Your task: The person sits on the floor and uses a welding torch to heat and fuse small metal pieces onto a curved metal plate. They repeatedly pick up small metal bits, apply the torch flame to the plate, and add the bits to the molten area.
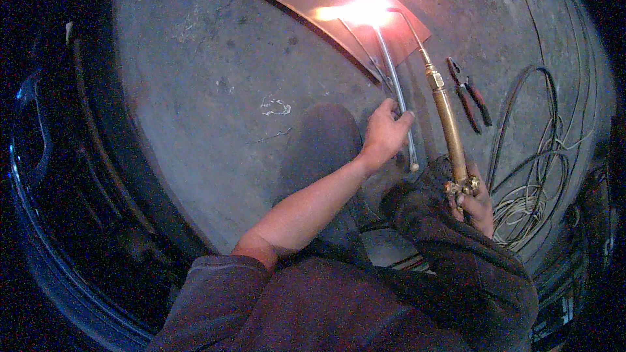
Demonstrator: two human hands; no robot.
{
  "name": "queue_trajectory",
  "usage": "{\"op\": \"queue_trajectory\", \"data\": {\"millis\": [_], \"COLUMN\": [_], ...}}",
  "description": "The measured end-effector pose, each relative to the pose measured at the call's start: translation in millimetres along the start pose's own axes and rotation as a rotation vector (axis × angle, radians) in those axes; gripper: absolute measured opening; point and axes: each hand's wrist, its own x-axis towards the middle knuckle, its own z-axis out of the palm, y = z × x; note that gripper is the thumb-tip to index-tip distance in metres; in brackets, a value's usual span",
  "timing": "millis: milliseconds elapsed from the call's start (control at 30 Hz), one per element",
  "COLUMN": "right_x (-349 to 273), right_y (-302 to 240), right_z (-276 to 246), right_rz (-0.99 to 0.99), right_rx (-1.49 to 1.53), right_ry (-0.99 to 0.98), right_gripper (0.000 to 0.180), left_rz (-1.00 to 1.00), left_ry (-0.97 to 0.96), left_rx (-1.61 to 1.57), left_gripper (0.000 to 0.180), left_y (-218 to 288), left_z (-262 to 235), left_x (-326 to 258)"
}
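Observation:
My left hand [387, 133] is closed around a thin metal tube [395, 81], which slants away from me into a bright flame [362, 12]. A thinner rod [360, 44] runs beside the tube toward the same glow; whether my fingers also hold it, I cannot tell. In my right hand [477, 203] is a brass gas torch [447, 117], gripped at its valve end near the knobs. Its bent tip points left, and the flame streams left across the tube. Glare hides the heated end of the tube. Under the flame lies a curved rusty metal sheet [306, 0].
Red-handled pliers [471, 96] lie on the grey concrete floor [215, 85], right of the torch. Dark hoses [544, 78] and a coil of pale cable [521, 218] spread at the right. My knee [326, 137] is bent below the sheet. Dark curved objects [85, 156] line the left side.

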Motion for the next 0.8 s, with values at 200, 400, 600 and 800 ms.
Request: {"op": "queue_trajectory", "data": {"millis": [200,400,600,800], "right_x": [0,-2,-1,-2], "right_y": [-1,0,0,-2], "right_z": [4,-1,-2,3], "right_rz": [0.0,0.027,0.035,0.015], "right_rx": [0.018,0.018,0.018,0.025], "right_ry": [0.021,0.005,-0.001,0.011], "right_gripper": [0.09,0.092,0.093,0.094], "left_rz": [0.001,0.039,0.055,0.062], "left_ry": [-0.007,0.005,-0.002,0.002], "left_rx": [-0.026,0.005,-0.016,-0.05], "left_gripper": [0.035,0.033,0.033,0.033], "left_y": [4,-2,-7,-9], "left_z": [-3,0,1,4], "left_x": [-4,0,3,5]}}
